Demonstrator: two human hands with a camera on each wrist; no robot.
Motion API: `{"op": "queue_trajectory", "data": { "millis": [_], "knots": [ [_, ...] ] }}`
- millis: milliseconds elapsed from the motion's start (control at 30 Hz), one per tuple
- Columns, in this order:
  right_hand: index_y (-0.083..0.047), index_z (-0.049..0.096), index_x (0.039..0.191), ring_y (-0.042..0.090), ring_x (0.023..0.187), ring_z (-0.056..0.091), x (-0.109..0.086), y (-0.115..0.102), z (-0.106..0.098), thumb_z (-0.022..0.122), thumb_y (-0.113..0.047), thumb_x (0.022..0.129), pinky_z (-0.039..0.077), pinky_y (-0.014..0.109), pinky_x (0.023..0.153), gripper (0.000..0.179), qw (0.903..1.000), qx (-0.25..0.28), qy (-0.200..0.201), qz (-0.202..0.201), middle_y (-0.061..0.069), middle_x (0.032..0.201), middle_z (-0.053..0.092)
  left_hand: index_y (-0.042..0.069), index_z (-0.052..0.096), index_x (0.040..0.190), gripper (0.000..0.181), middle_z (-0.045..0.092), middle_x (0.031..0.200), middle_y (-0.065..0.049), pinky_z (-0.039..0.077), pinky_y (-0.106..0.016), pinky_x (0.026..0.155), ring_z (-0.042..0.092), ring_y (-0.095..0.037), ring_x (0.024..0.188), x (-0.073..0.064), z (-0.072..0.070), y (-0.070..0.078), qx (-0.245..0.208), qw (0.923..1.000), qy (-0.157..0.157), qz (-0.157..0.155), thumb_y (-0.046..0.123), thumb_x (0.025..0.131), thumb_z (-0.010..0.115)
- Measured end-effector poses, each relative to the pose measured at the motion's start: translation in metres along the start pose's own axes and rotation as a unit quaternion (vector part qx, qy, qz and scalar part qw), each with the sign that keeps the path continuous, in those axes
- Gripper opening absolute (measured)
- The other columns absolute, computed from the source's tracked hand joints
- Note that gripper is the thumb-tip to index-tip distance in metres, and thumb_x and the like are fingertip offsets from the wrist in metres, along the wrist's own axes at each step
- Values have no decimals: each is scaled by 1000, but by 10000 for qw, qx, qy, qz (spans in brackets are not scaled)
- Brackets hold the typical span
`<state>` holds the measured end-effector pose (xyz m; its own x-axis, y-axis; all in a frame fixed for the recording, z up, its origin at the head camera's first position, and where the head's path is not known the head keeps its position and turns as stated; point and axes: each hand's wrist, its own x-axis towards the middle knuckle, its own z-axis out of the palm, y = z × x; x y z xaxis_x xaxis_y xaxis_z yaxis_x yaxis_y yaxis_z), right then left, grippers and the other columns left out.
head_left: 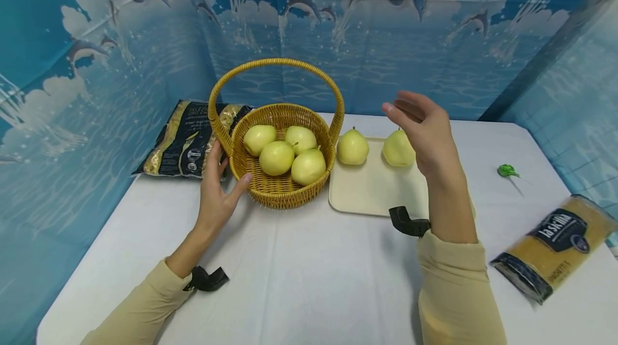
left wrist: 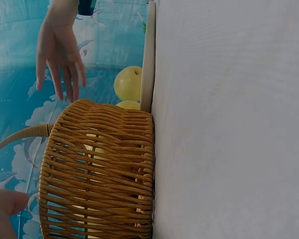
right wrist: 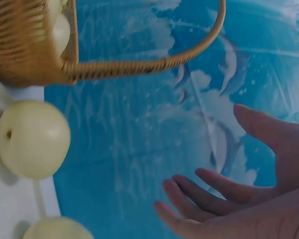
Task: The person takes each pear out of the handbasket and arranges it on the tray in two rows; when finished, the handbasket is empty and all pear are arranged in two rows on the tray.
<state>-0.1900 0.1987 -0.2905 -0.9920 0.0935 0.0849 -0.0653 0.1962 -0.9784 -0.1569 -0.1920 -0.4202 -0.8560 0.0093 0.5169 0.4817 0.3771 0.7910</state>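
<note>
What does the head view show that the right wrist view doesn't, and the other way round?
Head only: the left hand at the side of the basket, a black-and-gold bag, a yellow packet and a small green item.
Right wrist only: no extra object, just a dark dimple on one loose fruit.
Both: the basket, its arched handle, fruit inside and outside it, the right hand and the dolphin backdrop.

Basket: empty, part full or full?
Part full. The head view shows four pale-green fruits inside the basket, with bare weave visible around them.
</note>
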Motion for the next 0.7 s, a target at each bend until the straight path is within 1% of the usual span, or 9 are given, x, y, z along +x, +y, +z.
{"op": "queue_trajectory", "data": {
  "millis": [100, 233, 333, 400, 467, 533, 600, 700],
  "knots": [
    [-15, 48, 159, 23, 148, 44, -8, -13, 8, 77, -33, 97, 35, 40, 128, 70, 9983, 540, -101, -187, 12, 162, 45, 19, 13, 171, 94, 17, 176, 1, 29, -50, 131, 18, -15, 162, 0, 1, -1, 2, 10000, 5, -18, 13, 98, 71],
    [-11, 56, 152, 22, 142, 51, -19, -26, 20, 78, -27, 97, 43, 33, 122, 61, 9933, 1032, -200, -479, 12, 154, 54, 15, 13, 171, 96, 18, 176, -3, 29, -52, 130, 19, -18, 163, 0, 1, 0, 4, 10000, 38, -60, 8, 96, 73],
    [-6, 59, 148, 24, 137, 56, -24, -31, 30, 76, -22, 99, 47, 33, 119, 54, 9868, 1411, -537, -579, 12, 146, 60, 7, 14, 170, 98, 18, 175, -11, 28, -58, 129, 19, -26, 163, 0, 2, 8, -23, 10000, 54, -50, 4, 93, 74],
    [-3, 59, 146, 26, 137, 57, -26, -33, 38, 74, -20, 100, 47, 35, 120, 52, 9817, 1616, -846, -546, 13, 144, 62, 1, 14, 168, 98, 18, 175, -17, 28, -61, 129, 18, -32, 162, 0, 1, 19, -33, 10000, 42, -72, 1, 92, 75],
    [-4, 59, 146, 26, 137, 57, -27, -32, 46, 73, -20, 101, 47, 37, 120, 50, 9805, 1563, -1080, -510, 14, 144, 62, -3, 14, 167, 97, 17, 174, -21, 27, -62, 128, 18, -36, 162, 0, 1, 29, -15, 9999, 22, -111, 0, 91, 75],
    [-6, 58, 148, 23, 137, 58, -27, -31, 54, 72, -21, 102, 46, 37, 120, 50, 9821, 1345, -1227, -490, 13, 146, 61, -6, 14, 166, 97, 17, 173, -24, 28, -62, 128, 19, -38, 162, 0, 0, 36, 8, 9999, 8, -152, -1, 90, 74],
    [-7, 58, 148, 22, 137, 58, -27, -27, 62, 71, -21, 102, 46, 37, 120, 50, 9838, 1115, -1316, -482, 13, 148, 60, -6, 13, 166, 98, 17, 173, -23, 28, -61, 128, 19, -38, 162, 0, 1, 32, 24, 9999, 23, -134, -1, 90, 75],
    [-8, 59, 148, 20, 135, 60, -26, -22, 74, 71, -19, 102, 46, 37, 119, 48, 9842, 949, -1431, -432, 12, 148, 61, -1, 12, 168, 101, 16, 175, -19, 27, -58, 130, 19, -34, 162, -1, 3, 18, 46, 10000, 48, -68, 0, 90, 76]
  ]
}}
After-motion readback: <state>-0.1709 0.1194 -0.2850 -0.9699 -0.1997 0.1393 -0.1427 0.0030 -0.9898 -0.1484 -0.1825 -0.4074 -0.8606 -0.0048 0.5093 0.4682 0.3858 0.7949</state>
